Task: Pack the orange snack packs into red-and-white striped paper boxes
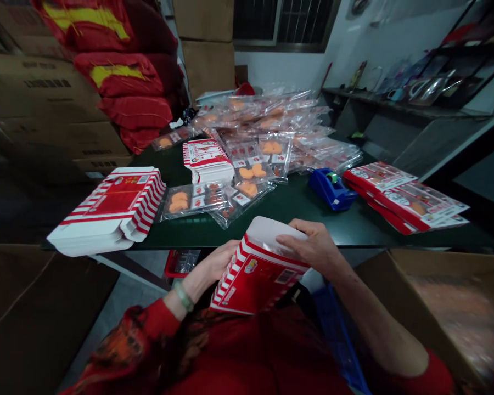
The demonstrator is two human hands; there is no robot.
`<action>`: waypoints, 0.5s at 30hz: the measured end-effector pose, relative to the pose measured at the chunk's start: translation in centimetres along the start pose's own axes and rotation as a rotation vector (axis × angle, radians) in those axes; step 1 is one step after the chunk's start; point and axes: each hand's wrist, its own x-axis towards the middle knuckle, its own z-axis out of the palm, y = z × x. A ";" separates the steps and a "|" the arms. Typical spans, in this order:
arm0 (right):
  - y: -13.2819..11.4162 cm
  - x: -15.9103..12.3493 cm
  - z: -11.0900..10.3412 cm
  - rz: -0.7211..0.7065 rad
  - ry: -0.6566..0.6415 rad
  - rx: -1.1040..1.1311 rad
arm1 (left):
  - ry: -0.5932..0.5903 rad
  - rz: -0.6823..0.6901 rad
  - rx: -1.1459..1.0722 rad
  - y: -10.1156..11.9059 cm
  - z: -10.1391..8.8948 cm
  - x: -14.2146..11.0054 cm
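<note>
I hold a red and white striped carton (255, 274) in front of my chest, below the near edge of the dark green table (288, 206). My left hand (214, 266) grips its left side from behind. My right hand (313, 244) is closed over its open white top flap. On the table just ahead lie clear packets (197, 198) holding orange pieces and small cards.
A stack of flat striped cartons (111, 208) lies at the table's left, another (208, 159) further back. A blue tape dispenser (331, 189) and filled red packs (403, 195) lie right. Many clear packets (271, 118) pile at the back. Open cardboard boxes (448, 307) flank me.
</note>
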 end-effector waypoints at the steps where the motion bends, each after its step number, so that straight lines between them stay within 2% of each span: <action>1: 0.2 0.1 0.2 0.008 -0.023 -0.026 | 0.018 0.051 0.011 0.4 -0.5 -0.8; 3: 0.4 0.3 1.1 0.011 -0.096 -0.076 | 0.102 0.254 0.078 0.9 -1.1 -2.3; 5: 0.4 0.6 2.1 -0.009 -0.148 -0.120 | 0.232 0.555 0.385 1.1 -1.3 -3.5; 7: 0.3 0.9 2.9 -0.027 -0.169 -0.147 | 0.318 0.747 0.710 0.9 -1.2 -3.9; 9: 0.3 1.2 3.3 -0.018 -0.190 -0.145 | 0.314 0.808 0.917 0.9 -1.1 -3.7; 13: 0.6 1.8 2.8 -0.023 -0.317 -0.103 | 0.168 0.843 1.174 1.8 -1.1 -3.1; 15: 0.8 2.0 2.3 -0.038 -0.369 -0.101 | 0.082 0.814 1.238 2.4 -1.3 -3.0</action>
